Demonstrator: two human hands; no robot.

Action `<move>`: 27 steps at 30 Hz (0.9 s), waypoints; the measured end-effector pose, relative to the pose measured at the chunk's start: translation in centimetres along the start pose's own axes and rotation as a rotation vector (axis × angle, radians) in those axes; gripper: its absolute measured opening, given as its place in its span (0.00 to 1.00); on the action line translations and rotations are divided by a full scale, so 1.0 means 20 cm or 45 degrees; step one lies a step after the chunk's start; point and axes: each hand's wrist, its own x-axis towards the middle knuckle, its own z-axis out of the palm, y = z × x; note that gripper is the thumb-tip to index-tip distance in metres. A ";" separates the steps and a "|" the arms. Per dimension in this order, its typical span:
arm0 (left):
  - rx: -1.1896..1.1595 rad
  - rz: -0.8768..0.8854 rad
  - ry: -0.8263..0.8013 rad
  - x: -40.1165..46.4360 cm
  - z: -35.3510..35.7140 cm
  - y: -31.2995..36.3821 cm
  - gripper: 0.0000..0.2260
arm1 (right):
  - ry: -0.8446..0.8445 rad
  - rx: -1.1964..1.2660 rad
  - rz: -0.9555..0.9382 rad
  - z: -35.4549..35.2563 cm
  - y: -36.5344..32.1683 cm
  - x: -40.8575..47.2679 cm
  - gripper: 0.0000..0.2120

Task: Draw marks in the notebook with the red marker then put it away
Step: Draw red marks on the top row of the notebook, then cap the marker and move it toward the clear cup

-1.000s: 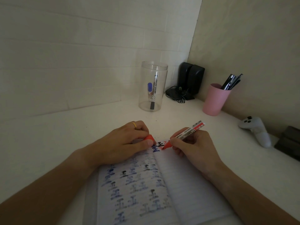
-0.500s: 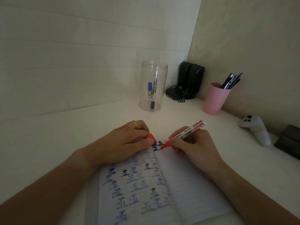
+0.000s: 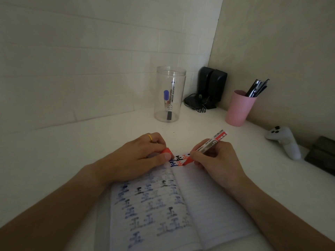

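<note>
An open lined notebook (image 3: pixel 208 205) lies on the white desk, its left page full of blue and black marks. My right hand (image 3: pixel 217 160) grips the red marker (image 3: pixel 208 144), whose red tip touches the top of the page beside fresh red marks. My left hand (image 3: pixel 137 156) rests on the notebook's upper left corner and pinches the marker's red cap (image 3: pixel 166 151) between thumb and fingers. It wears a gold ring.
A clear plastic jar (image 3: pixel 170 95) with blue and black markers stands behind the notebook. Black speakers (image 3: pixel 212 86) sit in the corner. At the right are a pink cup (image 3: pixel 239 109) of pens, a white game controller (image 3: pixel 284 142) and a dark object (image 3: pixel 322 154).
The red tip has shifted a little down and left on the page, and more red marks show beside the black ones. My left hand stays in place.
</note>
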 end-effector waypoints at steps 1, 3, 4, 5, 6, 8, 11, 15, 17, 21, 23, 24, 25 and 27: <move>0.003 0.006 0.004 0.00 0.00 0.00 0.25 | 0.010 -0.001 -0.006 0.00 0.00 0.00 0.05; 0.004 0.012 0.004 0.00 0.00 0.01 0.25 | 0.036 -0.016 -0.013 0.00 0.01 0.01 0.05; 0.007 0.009 -0.002 0.00 -0.01 0.01 0.25 | 0.038 -0.028 -0.010 0.00 0.01 0.01 0.04; 0.012 0.004 -0.009 0.00 -0.01 0.01 0.25 | 0.036 -0.029 -0.007 0.01 0.01 0.01 0.04; 0.017 0.000 -0.013 0.00 -0.01 0.01 0.25 | 0.040 0.000 -0.005 0.01 0.01 0.01 0.05; 0.032 -0.005 -0.014 -0.01 -0.02 0.03 0.25 | 0.122 0.194 -0.015 0.00 -0.02 0.00 0.06; 0.055 -0.016 -0.010 -0.02 -0.03 0.05 0.26 | 0.298 0.369 -0.075 -0.04 -0.10 0.02 0.03; 0.069 0.004 0.019 -0.02 -0.02 0.04 0.23 | 0.197 0.311 -0.187 -0.02 -0.22 0.11 0.05; 0.076 0.003 0.091 -0.03 -0.02 0.04 0.18 | 0.162 0.356 -0.264 0.01 -0.24 0.13 0.05; 0.090 -0.063 0.399 -0.03 -0.01 0.04 0.16 | 0.232 0.379 -0.333 0.06 -0.11 0.10 0.09; 0.093 -0.096 0.509 -0.01 -0.01 0.03 0.14 | 0.220 0.296 -0.324 0.07 -0.06 0.10 0.09; 0.085 -0.119 0.536 -0.01 -0.01 0.02 0.14 | 0.213 0.284 -0.310 0.07 -0.04 0.10 0.10; 0.067 -0.144 0.550 0.00 0.00 0.01 0.13 | 0.219 0.291 -0.299 0.07 -0.04 0.10 0.09; -0.054 -0.174 0.557 0.00 0.01 0.00 0.14 | 0.286 0.310 -0.292 0.05 -0.04 0.11 0.08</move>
